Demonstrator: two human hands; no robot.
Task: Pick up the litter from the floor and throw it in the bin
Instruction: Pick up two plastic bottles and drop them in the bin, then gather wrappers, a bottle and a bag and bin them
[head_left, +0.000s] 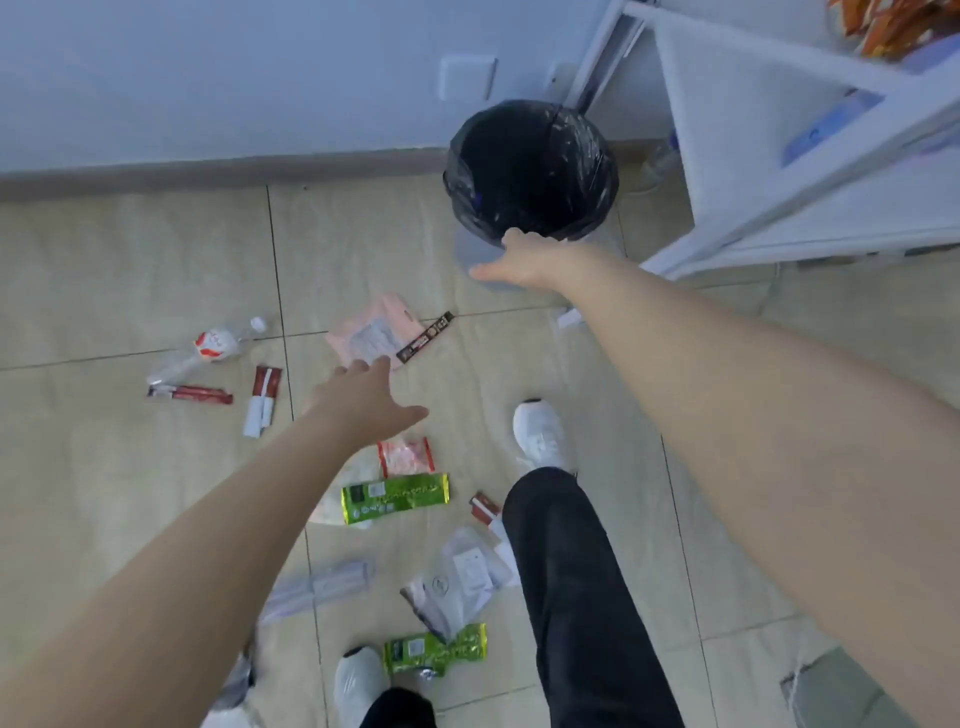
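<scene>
A round bin (532, 171) lined with a black bag stands by the far wall. My right hand (514, 262) is stretched out just in front of its near rim, fingers apart, holding nothing. My left hand (371, 397) reaches forward over the floor, open and empty, just short of a pink packet (369, 335) and a dark brown stick wrapper (426, 338). Litter lies scattered on the tiles: a crushed plastic bottle (208, 348), red sachets (189, 393) (262, 397), a red-and-white wrapper (405, 457), two green packets (395, 499) (436, 649) and a grey pouch (457, 582).
A white shelf unit (810, 156) stands right of the bin. My white shoes (540, 436) (358, 686) and black trouser leg (582, 597) are among the litter. A clear plastic wrapper (322, 587) lies near my left foot. The wall and skirting run along the far side.
</scene>
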